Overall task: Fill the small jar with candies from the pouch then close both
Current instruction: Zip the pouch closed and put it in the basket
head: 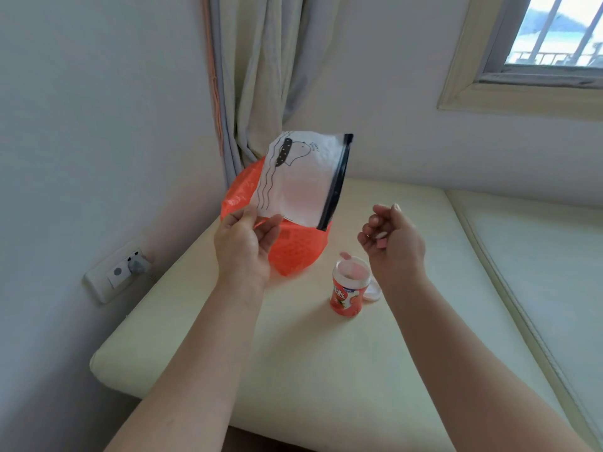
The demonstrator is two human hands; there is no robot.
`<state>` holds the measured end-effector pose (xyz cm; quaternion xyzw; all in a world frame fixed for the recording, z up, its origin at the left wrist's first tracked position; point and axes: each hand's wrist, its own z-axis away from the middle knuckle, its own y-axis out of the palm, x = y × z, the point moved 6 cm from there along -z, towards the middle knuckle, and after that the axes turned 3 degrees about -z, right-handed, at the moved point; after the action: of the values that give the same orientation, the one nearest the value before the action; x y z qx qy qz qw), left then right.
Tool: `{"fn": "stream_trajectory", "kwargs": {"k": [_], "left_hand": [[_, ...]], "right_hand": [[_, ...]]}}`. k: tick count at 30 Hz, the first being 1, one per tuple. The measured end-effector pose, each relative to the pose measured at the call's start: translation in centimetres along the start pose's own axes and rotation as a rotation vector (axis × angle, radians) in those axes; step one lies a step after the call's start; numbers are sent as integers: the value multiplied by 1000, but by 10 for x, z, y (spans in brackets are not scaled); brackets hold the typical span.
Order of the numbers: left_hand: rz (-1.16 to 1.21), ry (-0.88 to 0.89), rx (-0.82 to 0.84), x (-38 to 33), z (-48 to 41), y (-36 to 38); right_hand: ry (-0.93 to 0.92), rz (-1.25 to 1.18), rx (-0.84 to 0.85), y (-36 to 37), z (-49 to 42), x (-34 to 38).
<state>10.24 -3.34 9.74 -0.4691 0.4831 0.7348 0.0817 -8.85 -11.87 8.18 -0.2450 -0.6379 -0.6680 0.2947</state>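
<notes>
My left hand (245, 243) holds a frosted white zip pouch (301, 177) by its bottom corner, lifted above the cushion. The pouch's black zip strip (336, 182) points right and down. A small red jar (349, 287) stands open on the cushion below my right hand, with pink candies visible inside. Its white lid (373, 291) hangs at the jar's right side. My right hand (393, 241) hovers just above the jar, fingers curled around pale pink candies (381, 237). One pink candy (344, 255) is in the air at the jar's rim.
An orange plastic bag (293, 249) lies behind the pouch on the cream cushion (326, 370). A second cushion (538, 256) adjoins on the right. A wall socket (119, 272) is at the left, a curtain (261, 76) behind, a window (554, 37) at the upper right.
</notes>
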Motion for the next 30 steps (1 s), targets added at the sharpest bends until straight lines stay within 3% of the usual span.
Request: {"fn": "stream_trajectory", "kwargs": {"k": [15,23,30], "left_hand": [[64,-142,-58,21,-12,-12],[184,-211,-42,21,-18,-9],[175,-144,-55,2,-54,4]], "right_hand": [[-134,247,147,5,4,-5],[-144,169,78,-4,4,-2],[-151,168,27,-16,4,2]]}}
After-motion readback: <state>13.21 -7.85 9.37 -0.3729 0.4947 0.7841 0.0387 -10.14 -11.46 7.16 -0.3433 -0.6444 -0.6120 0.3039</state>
